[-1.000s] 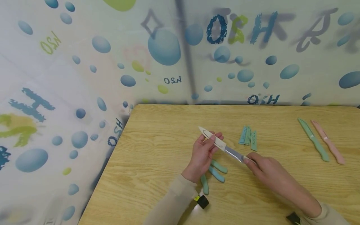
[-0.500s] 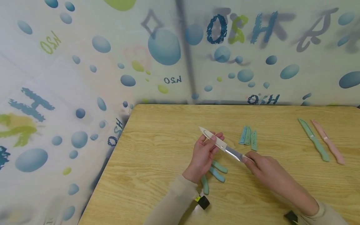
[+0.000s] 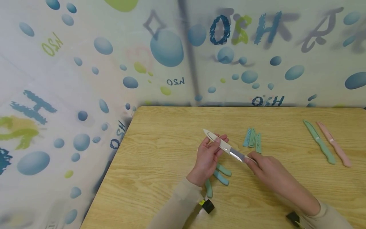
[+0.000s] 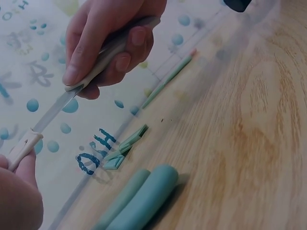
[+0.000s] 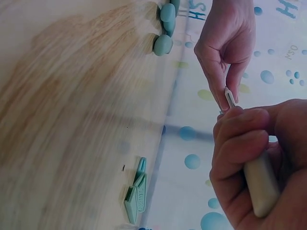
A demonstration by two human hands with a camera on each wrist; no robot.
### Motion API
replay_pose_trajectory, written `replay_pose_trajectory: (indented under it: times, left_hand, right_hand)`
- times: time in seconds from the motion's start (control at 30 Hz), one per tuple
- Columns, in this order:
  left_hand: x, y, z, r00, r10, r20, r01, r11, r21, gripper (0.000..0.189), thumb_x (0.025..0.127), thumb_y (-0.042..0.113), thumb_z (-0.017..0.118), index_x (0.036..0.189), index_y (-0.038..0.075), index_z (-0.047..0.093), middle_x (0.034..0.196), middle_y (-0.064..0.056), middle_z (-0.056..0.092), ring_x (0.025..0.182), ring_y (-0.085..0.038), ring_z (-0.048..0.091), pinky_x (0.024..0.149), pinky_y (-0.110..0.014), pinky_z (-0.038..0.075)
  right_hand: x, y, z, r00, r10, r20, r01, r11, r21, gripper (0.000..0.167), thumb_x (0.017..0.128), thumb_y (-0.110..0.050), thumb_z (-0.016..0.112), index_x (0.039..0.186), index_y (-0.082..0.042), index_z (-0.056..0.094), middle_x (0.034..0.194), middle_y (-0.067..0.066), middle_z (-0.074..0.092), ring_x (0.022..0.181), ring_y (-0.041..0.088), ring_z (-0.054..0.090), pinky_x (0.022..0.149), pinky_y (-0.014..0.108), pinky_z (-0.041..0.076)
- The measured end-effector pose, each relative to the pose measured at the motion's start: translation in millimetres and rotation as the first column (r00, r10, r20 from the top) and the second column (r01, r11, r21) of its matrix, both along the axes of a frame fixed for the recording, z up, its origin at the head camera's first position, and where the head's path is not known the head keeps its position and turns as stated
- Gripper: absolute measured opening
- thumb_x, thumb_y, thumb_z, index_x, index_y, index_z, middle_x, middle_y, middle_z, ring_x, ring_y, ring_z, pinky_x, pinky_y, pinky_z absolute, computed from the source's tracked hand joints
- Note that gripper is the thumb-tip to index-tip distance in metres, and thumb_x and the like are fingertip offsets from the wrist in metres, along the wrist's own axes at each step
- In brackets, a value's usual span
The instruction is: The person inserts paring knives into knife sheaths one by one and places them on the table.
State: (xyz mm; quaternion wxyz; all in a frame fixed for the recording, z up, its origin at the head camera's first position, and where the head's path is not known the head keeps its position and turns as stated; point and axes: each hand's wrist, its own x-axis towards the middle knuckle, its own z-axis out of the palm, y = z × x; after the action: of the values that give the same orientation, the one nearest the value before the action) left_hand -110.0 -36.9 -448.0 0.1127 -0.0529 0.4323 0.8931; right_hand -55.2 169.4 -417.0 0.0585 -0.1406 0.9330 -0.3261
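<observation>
My left hand (image 3: 206,159) pinches a cream-white knife sheath (image 3: 224,146) between thumb and fingers. Part of a knife's blade (image 3: 236,155) shows shiny beyond the sheath's mouth; its tip is hidden inside. Gripping that knife's pale handle (image 4: 108,60) is my right hand (image 3: 274,176), fingers curled round it. Both hands are held above the table. Behind my left wrist lie several more knives, their blades hidden in the head view: a blue handle (image 3: 221,178), a green handle (image 3: 224,169) and another green handle (image 3: 209,189).
Several loose blue and green sheaths (image 3: 252,138) lie together beyond my hands on the wooden table (image 3: 154,159). At the right rest a green sheathed knife (image 3: 320,144) and a pink sheathed knife (image 3: 333,144). A patterned curtain (image 3: 171,79) hangs along the table's far edge.
My right hand has shifted slightly left toward the sheath, and a little less blade shows between them. The left hand has barely moved, holding the sheath throughout.
</observation>
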Motion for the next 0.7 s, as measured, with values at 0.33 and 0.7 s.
replay_pose_trajectory:
  times: [0.33, 0.7]
  left_hand:
    - [1.3, 2.1, -2.8, 1.0, 0.008, -0.01, -0.009, 1.0, -0.009, 0.026, 0.108, 0.005, 0.053, 0.131, -0.007, 0.05, 0.133, -0.026, 0.065, 0.12, -0.027, 0.068, 0.1, -0.032, 0.055]
    - [1.1, 3.5, -3.3, 1.0, 0.008, 0.0, -0.008, 1.0, 0.001, 0.023, 0.108, 0.005, 0.053, 0.129, -0.005, 0.052, 0.131, -0.025, 0.067, 0.118, -0.027, 0.069, 0.098, -0.033, 0.056]
  right_hand:
    - [-4.5, -3.4, 1.5, 1.0, 0.006, 0.005, -0.006, 1.0, -0.011, 0.02, 0.11, -0.024, 0.055, 0.108, -0.006, 0.065, 0.064, -0.005, 0.041, 0.051, 0.009, 0.036, 0.044, 0.025, 0.033]
    - [-8.2, -7.1, 1.6, 1.0, 0.004, -0.009, -0.004, 1.0, -0.02, 0.019, 0.109, -0.022, 0.055, 0.106, -0.006, 0.064, 0.063, -0.004, 0.041, 0.05, 0.009, 0.036, 0.043, 0.024, 0.032]
